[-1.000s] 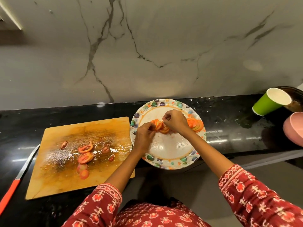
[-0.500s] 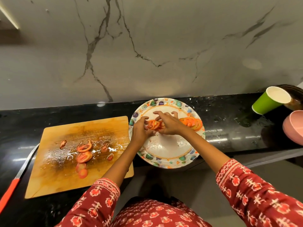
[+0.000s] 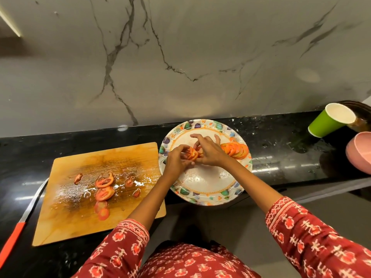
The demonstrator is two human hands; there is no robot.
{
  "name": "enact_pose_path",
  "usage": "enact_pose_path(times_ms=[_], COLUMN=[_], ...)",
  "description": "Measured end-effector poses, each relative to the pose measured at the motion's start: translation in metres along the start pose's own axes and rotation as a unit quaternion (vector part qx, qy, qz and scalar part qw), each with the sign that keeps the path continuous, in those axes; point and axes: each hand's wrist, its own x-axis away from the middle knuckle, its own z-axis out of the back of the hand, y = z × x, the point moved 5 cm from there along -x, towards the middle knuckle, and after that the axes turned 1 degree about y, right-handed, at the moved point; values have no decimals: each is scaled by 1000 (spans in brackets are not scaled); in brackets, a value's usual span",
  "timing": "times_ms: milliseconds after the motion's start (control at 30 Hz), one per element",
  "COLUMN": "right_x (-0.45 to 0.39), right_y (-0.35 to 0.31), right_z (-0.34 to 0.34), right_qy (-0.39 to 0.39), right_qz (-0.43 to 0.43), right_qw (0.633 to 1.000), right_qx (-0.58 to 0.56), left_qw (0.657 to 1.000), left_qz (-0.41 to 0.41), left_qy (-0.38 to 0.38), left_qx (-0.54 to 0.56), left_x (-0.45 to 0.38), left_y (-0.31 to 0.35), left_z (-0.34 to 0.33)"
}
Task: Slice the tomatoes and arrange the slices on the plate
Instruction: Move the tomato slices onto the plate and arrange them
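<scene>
Left hand: my left hand (image 3: 177, 160) sits over the left part of the plate (image 3: 202, 183), fingers curled around the left end of a small bunch of tomato slices (image 3: 192, 153), pinching it.
Right hand: my right hand (image 3: 209, 152) lies over the middle of the plate, thumb and forefinger pinching the same bunch from the right; the other fingers (image 3: 217, 139) spread toward the far rim.
Slices in hand: the bunch stands on edge on the plate, directly between both sets of fingertips.
Fanned row: more overlapping slices (image 3: 235, 151) lie just right of my right hand, reaching close to the plate's right rim.
Plate room: I see bare, wet plate surface on the near half, in front of both wrists.
Plate edges: its near rim hangs over the counter (image 3: 281, 157) edge; its left rim almost touches the cutting board (image 3: 66, 217).
Board: a few leftover slices and end pieces (image 3: 104, 187) lie in juice at its middle, well apart from my hands.
Knife: a red-handled knife (image 3: 15, 233) lies along the board's left side.
Right side: a green cup (image 3: 329, 121) and a pink bowl (image 3: 359, 152) stand well apart from the plate.
</scene>
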Motion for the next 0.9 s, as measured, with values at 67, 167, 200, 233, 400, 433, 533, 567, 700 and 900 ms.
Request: enact_pose_path(times_ms=[67,167,200,233,400,433,533,567,700,900], right_x=[3,8,10,11,10,9,8,7,9,18], right_y=[3,10,11,12,6,5,3,3,3,-5], right_z=[4,9,9,9,6,5,1,0,1,9], right_qy=[7,9,8,6,15,18,12,13,24,167], right_qz=[-2,-4,-4,-4,-6,-6,-9,-11,-17,12], right_qw=[1000,1000,1000,1000,1000,1000,1000,1000,999,977], right_qx=[1,-1,-4,-6,-18,-19,-19,-19,-19,-129], left_qw=[1000,1000,1000,1000,1000,1000,999,999,999,998], left_qz=[-13,-26,-25,-23,-27,-29,-36,-36,-32,-41], left_qy=[-6,0,3,3,-7,-7,-9,-8,-6,46], left_qx=[2,7,7,6,-8,-7,1,5,19,11], left_x=[0,-1,-1,-1,2,2,3,3,7,20], left_y=[3,5,5,4,-3,-5,-5,-5,-7,-15], left_z=[-1,0,1,2,5,5,4,4,8,33])
